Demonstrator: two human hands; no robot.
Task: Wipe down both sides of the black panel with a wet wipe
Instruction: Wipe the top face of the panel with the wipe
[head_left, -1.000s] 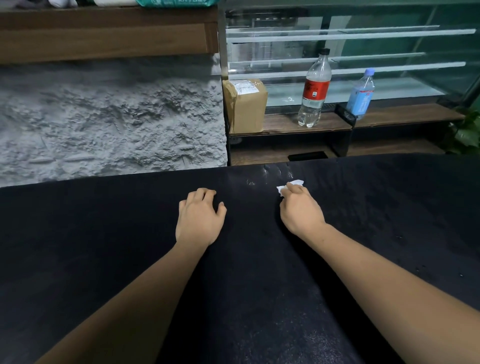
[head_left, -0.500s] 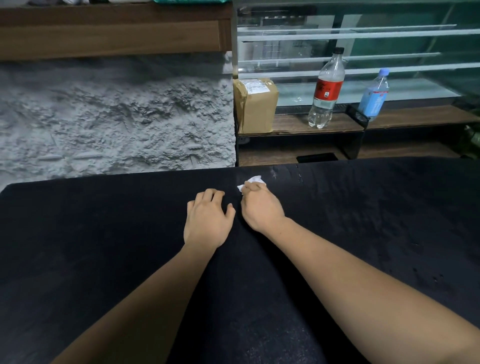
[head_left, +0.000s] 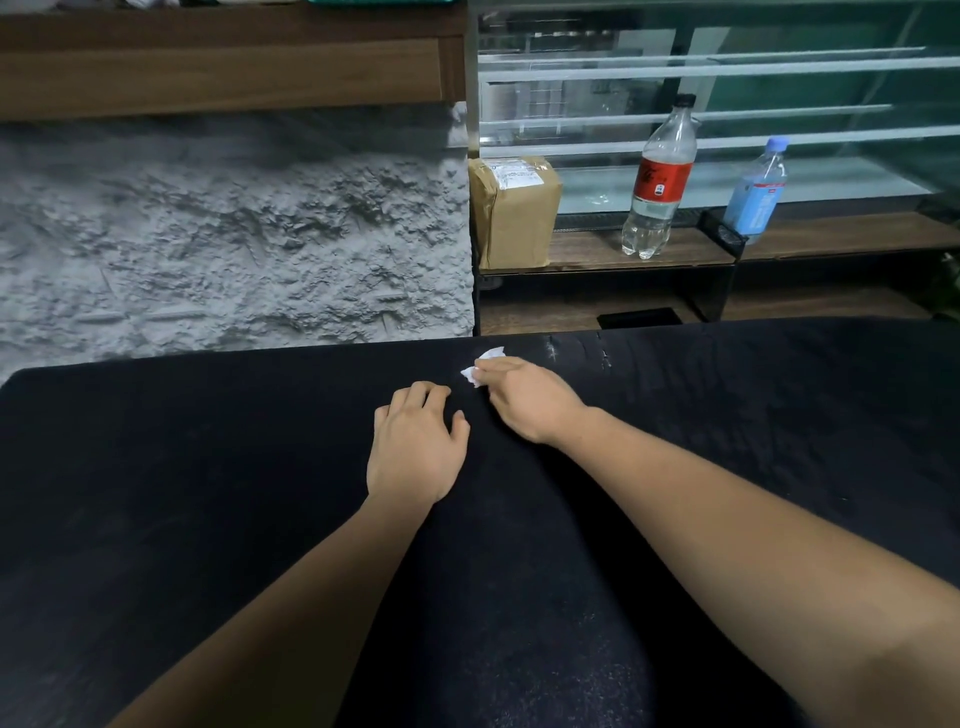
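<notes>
The black panel (head_left: 208, 467) lies flat and fills the lower part of the head view, its far edge running across the middle. My right hand (head_left: 530, 400) grips a small crumpled white wet wipe (head_left: 480, 366) and presses it on the panel near the far edge. Just left of it, my left hand (head_left: 415, 447) rests palm down on the panel with fingers slightly bent. A few pale scuff marks (head_left: 576, 356) show on the panel to the right of the wipe.
Beyond the panel stands a rough grey wall (head_left: 234, 249). To the right, a wooden shelf (head_left: 597, 254) carries a brown parcel (head_left: 514, 213), a red-labelled bottle (head_left: 657, 182) and a blue bottle (head_left: 756, 189), in front of a glass display case.
My right hand has slid the wipe leftward along the panel's far edge, ending close beside my left hand, which has stayed in place. The view has shifted slightly left.
</notes>
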